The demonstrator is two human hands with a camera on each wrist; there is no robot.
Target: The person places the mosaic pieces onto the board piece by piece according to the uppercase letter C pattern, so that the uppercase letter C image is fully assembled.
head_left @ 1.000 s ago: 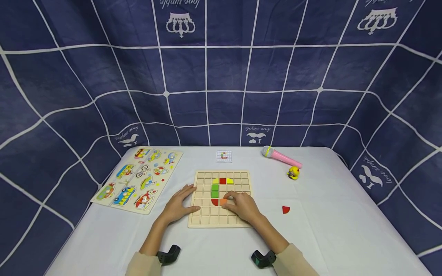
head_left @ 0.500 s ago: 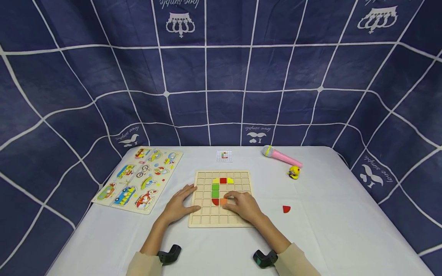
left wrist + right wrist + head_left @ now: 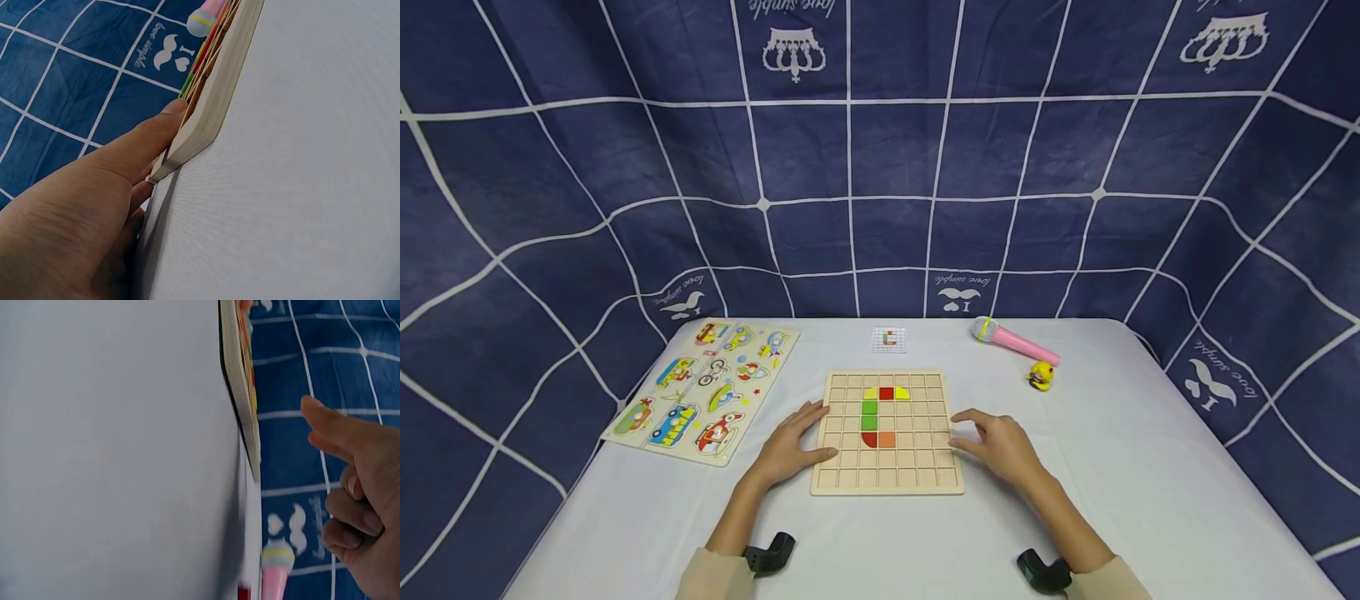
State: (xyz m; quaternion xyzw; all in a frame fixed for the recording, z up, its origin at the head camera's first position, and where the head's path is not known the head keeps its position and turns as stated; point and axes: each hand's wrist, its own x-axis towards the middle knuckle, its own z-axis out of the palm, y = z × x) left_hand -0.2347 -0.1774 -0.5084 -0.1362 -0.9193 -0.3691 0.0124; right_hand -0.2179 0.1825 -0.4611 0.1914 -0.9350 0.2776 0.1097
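A wooden grid board (image 3: 917,475) lies on the table, with coloured pieces set in a C shape. Among them are an orange square (image 3: 887,439) at the lower end, a red quarter-round (image 3: 869,439) beside it and green squares (image 3: 869,414) up the side. My left hand (image 3: 790,446) rests at the board's left edge, thumb on top and fingers fairly straight. Just off the right edge, my right hand (image 3: 1003,448) is raised with nothing held, thumb and index finger apart, the other fingers curled. A loose red piece (image 3: 244,592), hidden behind that hand in the head view, shows in the right wrist view.
A picture puzzle board (image 3: 700,392) with vehicles lies at the left. Behind the grid board is a small pattern card (image 3: 889,339). A pink toy microphone (image 3: 1018,342) and a yellow duck figure (image 3: 1041,376) sit at the back right. A blue curtain (image 3: 895,233) surrounds the table.
My right hand has let go of the orange square, which stays in the board, and has moved right past the board's edge, covering the loose red piece. My left hand has stayed put.
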